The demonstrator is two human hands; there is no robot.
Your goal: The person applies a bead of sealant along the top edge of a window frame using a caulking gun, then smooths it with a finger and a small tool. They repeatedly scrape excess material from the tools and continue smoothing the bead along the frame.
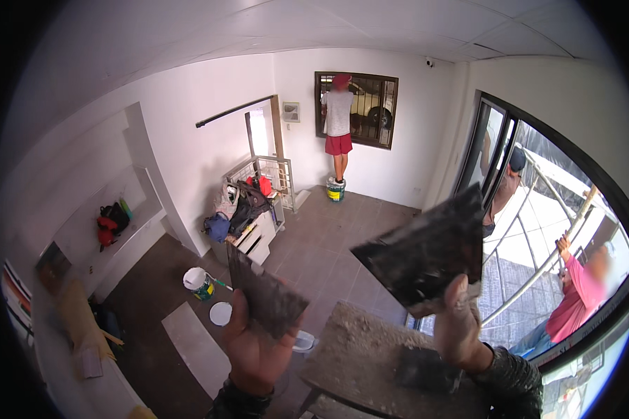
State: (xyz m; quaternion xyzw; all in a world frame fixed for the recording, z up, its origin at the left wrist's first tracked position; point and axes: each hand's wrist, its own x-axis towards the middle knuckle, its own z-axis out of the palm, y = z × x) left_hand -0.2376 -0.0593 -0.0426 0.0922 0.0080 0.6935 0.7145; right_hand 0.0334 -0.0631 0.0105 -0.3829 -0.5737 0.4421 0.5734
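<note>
My left hand [258, 359] is raised at the lower middle, its thumb and fingers closed on a thin dark scraper plate [267, 297] with a pale-smeared face, slightly blurred. Further right and higher, my right hand [460, 335] grips a larger dark scraper plate [426, 255], its thumb pressed on the lower edge. Whitish specks mark this plate. The two plates are apart. Below my hands stands a rough bench [349, 353] strewn with crumbs of dry material. A dark flat patch [426, 369] lies on it by my right wrist; I cannot tell what it is.
A person [338, 115] stands on a bucket [335, 190] at the far window. Outside the right-hand glass doors are a person in pink [576, 293], another person and scaffold poles [534, 269]. Bags cover a white cabinet [257, 237]. A bucket [198, 283] and pale board [196, 342] occupy the left floor.
</note>
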